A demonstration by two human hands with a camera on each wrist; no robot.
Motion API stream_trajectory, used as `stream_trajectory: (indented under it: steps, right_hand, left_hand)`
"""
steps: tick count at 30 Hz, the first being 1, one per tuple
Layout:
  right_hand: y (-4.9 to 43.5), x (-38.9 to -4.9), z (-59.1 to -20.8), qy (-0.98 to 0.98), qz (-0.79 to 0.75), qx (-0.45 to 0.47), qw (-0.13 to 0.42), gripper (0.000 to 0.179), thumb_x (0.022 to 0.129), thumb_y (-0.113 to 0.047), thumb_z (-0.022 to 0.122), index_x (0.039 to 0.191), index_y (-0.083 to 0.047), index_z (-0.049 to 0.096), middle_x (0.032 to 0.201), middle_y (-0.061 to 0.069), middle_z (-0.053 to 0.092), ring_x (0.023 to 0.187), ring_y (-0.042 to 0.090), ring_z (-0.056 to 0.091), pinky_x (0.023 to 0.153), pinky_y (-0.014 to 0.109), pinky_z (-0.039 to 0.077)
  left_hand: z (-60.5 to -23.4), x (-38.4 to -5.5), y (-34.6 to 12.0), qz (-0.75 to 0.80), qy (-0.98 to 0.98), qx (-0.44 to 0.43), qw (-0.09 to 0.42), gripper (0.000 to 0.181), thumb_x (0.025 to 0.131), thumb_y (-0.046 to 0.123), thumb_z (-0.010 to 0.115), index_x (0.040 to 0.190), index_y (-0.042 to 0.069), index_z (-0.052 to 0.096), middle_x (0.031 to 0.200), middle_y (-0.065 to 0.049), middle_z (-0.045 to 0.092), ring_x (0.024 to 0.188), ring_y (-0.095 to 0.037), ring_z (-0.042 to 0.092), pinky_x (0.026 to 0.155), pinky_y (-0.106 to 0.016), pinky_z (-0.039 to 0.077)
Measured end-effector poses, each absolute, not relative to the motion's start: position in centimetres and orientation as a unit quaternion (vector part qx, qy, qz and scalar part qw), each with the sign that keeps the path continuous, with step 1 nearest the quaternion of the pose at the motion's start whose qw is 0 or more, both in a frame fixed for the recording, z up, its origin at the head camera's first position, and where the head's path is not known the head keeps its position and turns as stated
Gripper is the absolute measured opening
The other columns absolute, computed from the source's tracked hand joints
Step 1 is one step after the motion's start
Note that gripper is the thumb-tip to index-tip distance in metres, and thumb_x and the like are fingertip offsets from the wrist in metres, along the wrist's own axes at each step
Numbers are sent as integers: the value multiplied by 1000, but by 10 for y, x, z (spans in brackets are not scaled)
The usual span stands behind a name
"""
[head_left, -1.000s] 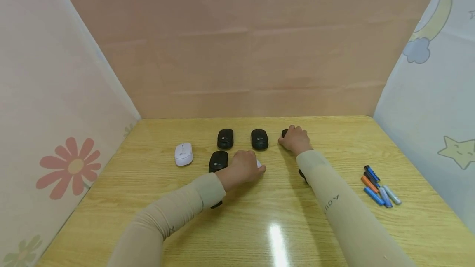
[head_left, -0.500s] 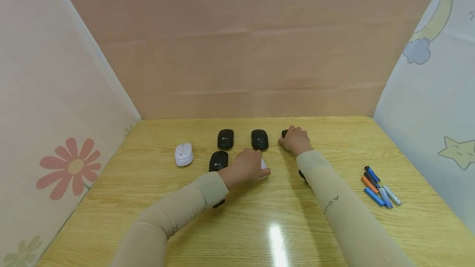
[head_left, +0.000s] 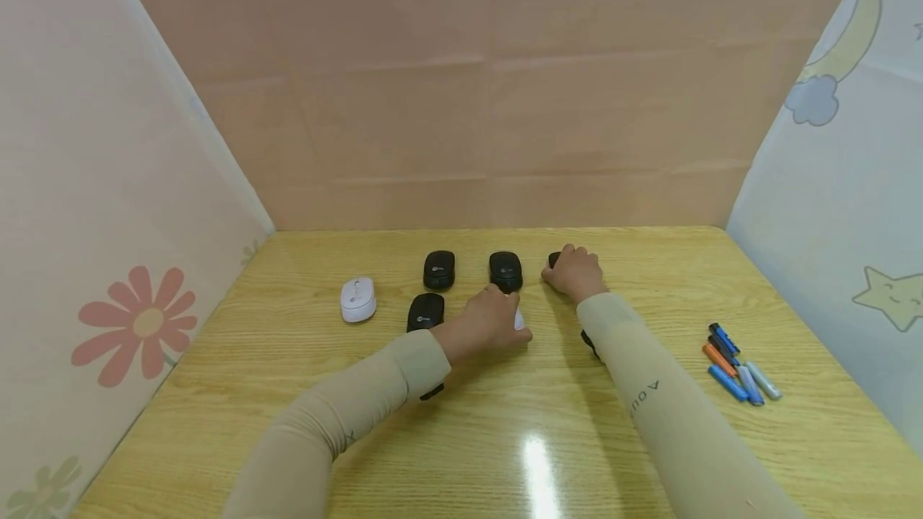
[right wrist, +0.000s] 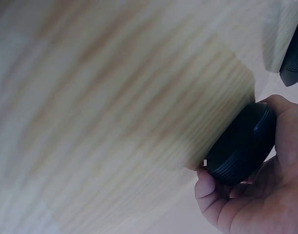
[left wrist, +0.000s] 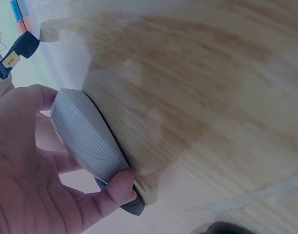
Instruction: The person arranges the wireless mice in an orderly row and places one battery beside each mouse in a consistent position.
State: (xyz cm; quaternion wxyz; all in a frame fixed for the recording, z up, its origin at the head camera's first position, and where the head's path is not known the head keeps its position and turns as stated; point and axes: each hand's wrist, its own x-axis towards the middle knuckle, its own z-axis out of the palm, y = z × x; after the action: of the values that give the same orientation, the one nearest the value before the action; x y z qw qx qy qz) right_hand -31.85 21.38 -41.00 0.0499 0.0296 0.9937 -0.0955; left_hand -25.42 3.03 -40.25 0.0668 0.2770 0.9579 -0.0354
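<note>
My left hand point(head_left: 490, 323) grips a white computer mouse point(left wrist: 88, 131), thumb on one side and fingers on the other, low over the wood-grain table. In the head view the hand covers most of this mouse, which lies just in front of a black mouse point(head_left: 505, 269). To the right, my right hand point(head_left: 574, 272) holds another black mouse point(right wrist: 244, 144) between thumb and fingers at the tabletop. Left of my left hand lie two more black mice, one farther back point(head_left: 439, 269) and one nearer point(head_left: 425, 311).
A second white mouse point(head_left: 357, 299) sits at the left of the group. Several markers point(head_left: 724, 361) in blue, orange and other colours lie together on the right of the table point(head_left: 613, 455). Patterned side walls and a plain back wall point(head_left: 483, 102) enclose the table.
My left hand has slid the white mouse right and slightly back, toward the black mouse in the back row. My right hand has stayed in place on its black mouse.
</note>
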Motion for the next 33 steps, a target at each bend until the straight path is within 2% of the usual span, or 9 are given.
stream_trajectory:
  steps: [9, 18, 24, 33]
  right_hand:
    - [215, -319, -411, 994, -95, 32, 47, 69, 98, -36, 49, 132, 21, 33, 123, 40, 44, 113, 52, 45, 95, 56, 38]
    - [215, -319, -411, 994, -89, 29, 49, 69, 97, -36, 49, 131, 23, 33, 123, 40, 44, 113, 52, 45, 96, 56, 37]
    - [216, -321, -415, 994, -96, 34, 48, 70, 97, -36, 50, 132, 22, 33, 123, 41, 44, 114, 53, 44, 95, 56, 38]
    - [215, -319, -413, 994, -99, 32, 44, 69, 97, -36, 49, 132, 22, 33, 124, 41, 43, 114, 53, 43, 96, 56, 37]
  left_hand:
    - [-401, -252, 32, -61, 957, 273, 82, 71, 92, 58, 48, 144, 10, 44, 115, -17, 54, 90, -21, 56, 72, -32, 51]
    - [-402, -249, 32, -60, 959, 260, 93, 75, 93, 60, 43, 151, 13, 35, 116, -18, 51, 82, -20, 53, 67, -30, 49]
    - [-406, -250, 31, -59, 961, 254, 89, 75, 94, 60, 41, 152, 13, 33, 117, -20, 50, 82, -20, 54, 66, -30, 49]
    - [-404, -246, 27, -60, 964, 246, 79, 72, 96, 60, 38, 149, 11, 37, 120, -21, 49, 85, -20, 56, 68, -31, 51]
